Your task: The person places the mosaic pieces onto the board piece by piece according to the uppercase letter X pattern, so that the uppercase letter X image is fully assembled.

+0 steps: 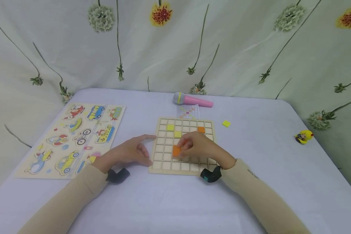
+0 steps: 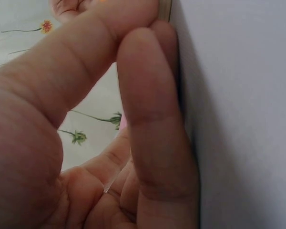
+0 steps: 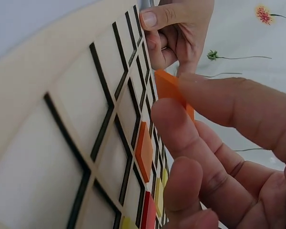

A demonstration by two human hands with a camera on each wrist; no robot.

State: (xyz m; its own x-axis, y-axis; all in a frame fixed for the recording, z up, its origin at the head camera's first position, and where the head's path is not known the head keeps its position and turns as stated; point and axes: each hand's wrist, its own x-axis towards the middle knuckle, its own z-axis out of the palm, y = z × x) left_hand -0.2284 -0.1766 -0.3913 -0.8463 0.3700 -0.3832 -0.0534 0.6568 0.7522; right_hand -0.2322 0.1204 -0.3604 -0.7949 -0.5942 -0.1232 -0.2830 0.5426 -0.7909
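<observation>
A wooden grid board lies flat on the table before me. My right hand pinches an orange square tile between thumb and fingertips over the board's left-middle squares; the right wrist view shows this tile tilted and apart from the surface. Spread apart, the thumb and index finger of my left hand touch the board's left edge. Yellow tiles and an orange tile sit in upper squares. A red tile on the board shows in the right wrist view; my right hand hides it from the head view.
Behind the board lie a printed pattern card and a pink toy microphone. A loose yellow tile is right of the board. A vehicle picture puzzle occupies the left side, and a rubber duck stands far right.
</observation>
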